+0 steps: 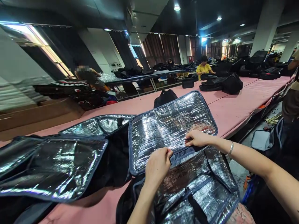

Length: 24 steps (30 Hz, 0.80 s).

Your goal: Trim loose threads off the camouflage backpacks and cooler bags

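Note:
In front of me an insulated bag (198,183) stands open, with crinkled silver foil lining and dark blue edging. Its foil-lined lid (163,127) is raised and leans away from me. My left hand (158,163) is closed, with thumb and fingers pinching the fabric near the lid's lower edge. Further right, my right hand (196,137) is also closed against the lower part of the lid; its fingertips are partly hidden. A dark strap (197,208) lies inside the bag. More foil-lined bags (67,165) lie open on the left.
A long pink-topped table (252,96) runs away from me, with black bags (221,83) further along it. At the left stands a cardboard box (39,118). A person in yellow (204,67) works across the table; another person (291,93) is at the right edge.

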Each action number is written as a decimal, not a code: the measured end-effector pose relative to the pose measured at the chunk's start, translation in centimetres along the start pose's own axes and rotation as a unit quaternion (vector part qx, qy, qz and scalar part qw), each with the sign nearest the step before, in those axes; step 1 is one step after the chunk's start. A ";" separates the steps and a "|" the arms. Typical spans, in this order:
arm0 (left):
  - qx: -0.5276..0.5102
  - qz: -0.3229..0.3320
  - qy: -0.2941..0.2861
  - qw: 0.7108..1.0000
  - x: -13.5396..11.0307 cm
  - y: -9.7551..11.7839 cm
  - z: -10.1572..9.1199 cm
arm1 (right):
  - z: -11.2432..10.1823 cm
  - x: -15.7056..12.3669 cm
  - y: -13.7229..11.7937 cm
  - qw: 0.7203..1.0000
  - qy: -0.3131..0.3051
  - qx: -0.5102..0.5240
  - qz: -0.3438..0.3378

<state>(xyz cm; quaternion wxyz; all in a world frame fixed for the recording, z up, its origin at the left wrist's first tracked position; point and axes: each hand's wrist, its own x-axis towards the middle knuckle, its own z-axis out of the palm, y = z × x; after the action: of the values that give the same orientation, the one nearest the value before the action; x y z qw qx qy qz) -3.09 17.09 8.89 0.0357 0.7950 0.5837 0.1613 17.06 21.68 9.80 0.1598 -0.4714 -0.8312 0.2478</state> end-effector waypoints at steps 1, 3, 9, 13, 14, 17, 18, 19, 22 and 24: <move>-0.012 0.007 0.007 1.000 0.0 -0.3 0.0 | 0.2 -0.2 0.0 1.000 0.010 -0.006 -0.002; -0.046 0.040 0.033 0.998 -0.3 -1.2 0.0 | 0.8 -0.9 0.0 0.998 0.047 -0.045 -0.017; -0.024 0.184 0.160 0.969 -2.5 -4.7 -0.2 | 4.4 -3.7 1.1 0.951 0.182 -0.195 -0.154; 0.038 0.271 0.198 0.941 -3.7 -4.5 0.1 | 5.9 -4.8 1.8 0.929 0.239 -0.200 -0.199; 0.054 0.291 0.214 0.931 -4.0 -4.2 0.2 | 6.1 -5.1 1.7 0.933 0.244 -0.187 -0.189; 0.082 0.338 0.256 0.902 -4.5 -3.6 0.6 | 6.1 -6.0 1.0 0.953 0.247 -0.122 -0.127; 0.086 0.346 0.266 0.896 -4.6 -3.5 0.8 | 6.0 -6.3 0.7 0.957 0.249 -0.100 -0.108; 0.087 0.350 0.274 0.892 -4.8 -3.5 1.0 | 6.0 -6.6 0.5 0.960 0.252 -0.084 -0.091; 0.086 0.346 0.288 0.889 -5.2 -3.3 1.4 | 6.0 -7.1 0.2 0.963 0.255 -0.064 -0.064; 0.088 0.338 0.286 0.892 -5.5 -3.2 1.6 | 6.1 -7.2 0.4 0.965 0.247 -0.057 -0.064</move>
<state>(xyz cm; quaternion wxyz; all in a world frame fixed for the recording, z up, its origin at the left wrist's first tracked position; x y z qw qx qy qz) -7.01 13.14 5.43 -0.2594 0.8636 0.2765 0.3324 17.91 14.01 4.32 0.3488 -0.4718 -0.8072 0.0648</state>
